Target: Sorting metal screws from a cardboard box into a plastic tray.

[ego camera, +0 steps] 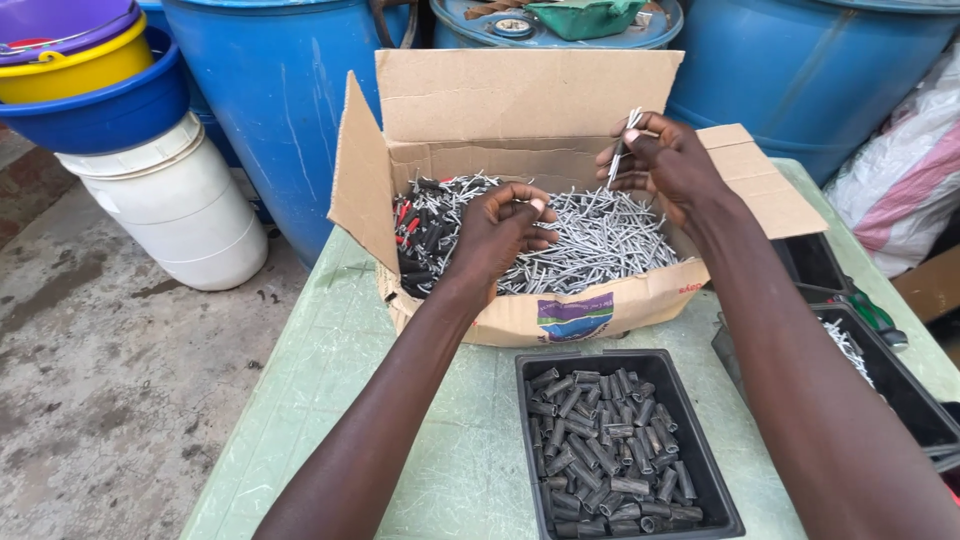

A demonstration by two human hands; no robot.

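An open cardboard box (520, 100) stands on a pale green table (330, 350), filled with shiny silver nails (610, 240) on the right and dark plugs with some red pieces (420, 230) on the left. My left hand (500, 235) reaches into the box with its fingers curled over the nails; what it grips is hidden. Above the box's right side, my right hand (665, 165) pinches a small bunch of nails (625, 140) upright between its fingertips.
A black tray (530, 440) of grey plastic wall plugs sits in front of the box. Another black tray (900, 390) lies at the right. Blue barrels (290, 90), a white bucket (180, 210) and stacked basins (90, 90) stand behind and to the left.
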